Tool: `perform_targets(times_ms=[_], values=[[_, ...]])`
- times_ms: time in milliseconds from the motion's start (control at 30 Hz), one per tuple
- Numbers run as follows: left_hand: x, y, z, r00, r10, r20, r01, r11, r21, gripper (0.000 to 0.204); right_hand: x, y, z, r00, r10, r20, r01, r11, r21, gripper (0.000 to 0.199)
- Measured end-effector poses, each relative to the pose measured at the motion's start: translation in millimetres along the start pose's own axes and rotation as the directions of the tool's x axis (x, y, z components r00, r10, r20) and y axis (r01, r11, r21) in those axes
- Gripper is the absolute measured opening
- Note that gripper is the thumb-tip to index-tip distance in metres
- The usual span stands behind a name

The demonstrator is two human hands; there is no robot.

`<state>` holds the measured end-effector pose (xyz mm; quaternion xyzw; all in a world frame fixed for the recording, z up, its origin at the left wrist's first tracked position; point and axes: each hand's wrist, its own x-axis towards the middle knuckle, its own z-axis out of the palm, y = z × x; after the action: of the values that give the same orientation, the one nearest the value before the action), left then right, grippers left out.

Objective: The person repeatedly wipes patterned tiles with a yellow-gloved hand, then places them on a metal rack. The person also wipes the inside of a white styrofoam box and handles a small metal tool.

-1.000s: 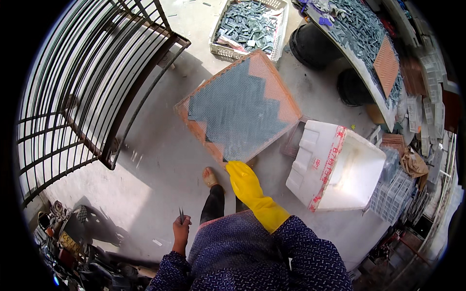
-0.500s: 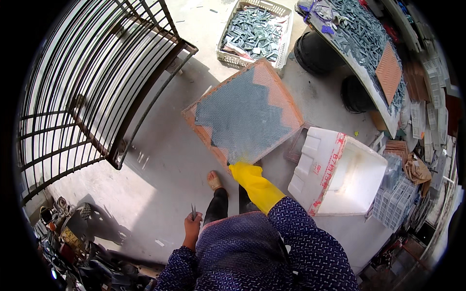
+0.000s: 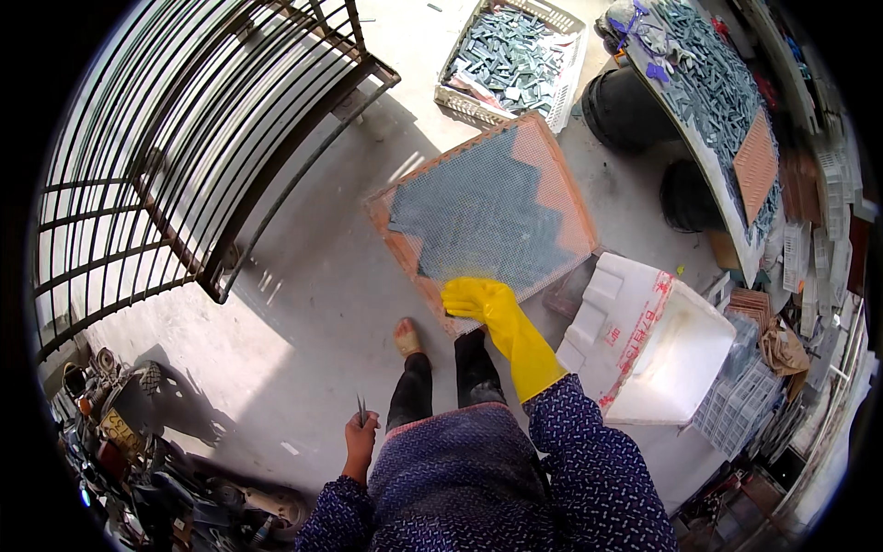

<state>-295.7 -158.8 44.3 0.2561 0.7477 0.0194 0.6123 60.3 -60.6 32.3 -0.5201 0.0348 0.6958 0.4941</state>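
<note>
My left hand (image 3: 361,436), bare, is closed around slim metal tweezers (image 3: 361,406), their two points upward, low beside my leg. A long yellow rubber glove (image 3: 524,354) covers my right hand (image 3: 476,298). Its fingers stretch leftward and lie on the near corner of a white mesh sheet (image 3: 469,264). Under that mesh, grey-blue strip tiles (image 3: 460,198) form a stepped, zigzag-edged panel. They rest in a square orange-brown tray (image 3: 572,175), turned cornerwise before me. The tray's bare base shows through the mesh along its right side.
A cream crate (image 3: 570,78) of loose tile pieces stands beyond the tray. At right are a tile-heaped table (image 3: 676,115), black buckets (image 3: 625,109) and a white foam box (image 3: 667,354). A metal rack (image 3: 303,175) fills the left; a motorbike (image 3: 120,432) stands lower left.
My gloved hand has moved a little up and over the mesh, its fingers now flatter. The view has shifted slightly, so the surroundings sit farther right. The left hand still grips the tweezers.
</note>
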Motion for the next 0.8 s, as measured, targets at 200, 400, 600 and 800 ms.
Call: perform_targets(times_ms=[200, 400, 600, 800], values=[[-2.5, 9.2, -5.6, 1.000, -0.005, -0.027, 0.003, 0.998, -0.062, 0.013, 70.1, -58.4, 28.0, 0.540, -0.742, 0.397, 0.139, -0.387, -0.911, 0.042], [-6.7, -9.7, -5.5, 0.994, -0.104, -0.046, 0.098, 0.990, -0.106, 0.012, 94.9, -45.6, 77.7, 0.686, -0.492, 0.537, 0.221, -0.561, -0.797, 0.053], [-8.5, 0.6, 11.6, 0.997, -0.068, -0.032, 0.063, 0.988, -0.139, 0.012, 63.0, -19.4, 68.6, 0.762, -0.351, 0.544, 0.264, -0.599, -0.756, 0.053], [-2.3, -6.7, 28.8, 0.997, -0.063, -0.048, 0.059, 0.995, -0.081, 0.012, 86.3, -25.8, 88.2, 0.707, -0.424, 0.566, 0.282, -0.565, -0.775, 0.055]])
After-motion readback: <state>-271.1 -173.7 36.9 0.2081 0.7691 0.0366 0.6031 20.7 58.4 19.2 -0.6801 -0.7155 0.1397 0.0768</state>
